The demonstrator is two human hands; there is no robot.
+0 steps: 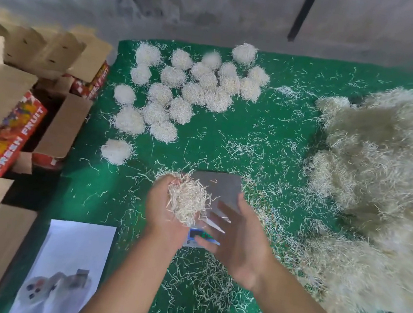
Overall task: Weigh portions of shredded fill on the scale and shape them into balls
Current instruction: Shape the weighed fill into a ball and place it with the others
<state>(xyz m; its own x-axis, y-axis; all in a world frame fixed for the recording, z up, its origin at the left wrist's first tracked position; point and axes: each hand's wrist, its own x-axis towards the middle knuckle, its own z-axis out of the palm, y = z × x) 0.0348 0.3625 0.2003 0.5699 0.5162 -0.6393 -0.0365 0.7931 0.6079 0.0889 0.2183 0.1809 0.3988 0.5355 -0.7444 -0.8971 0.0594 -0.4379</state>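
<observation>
Fill (pixel 187 200) cupped in left hand (pixel 166 213), palm up, fingers curled round the clump, held over the scale's (pixel 222 191) near-left edge. Right hand (pixel 236 246) just beside, palm turned toward the left, fingers spread wide and straight, holding nothing, blurred. Both forearms reaching in from below. Balls (pixel 181 90) clustered far left on green mat (pixel 253 141); loose pile (pixel 380 190) heaped right. Boxes (pixel 13 115) stacked off left edge.
</observation>
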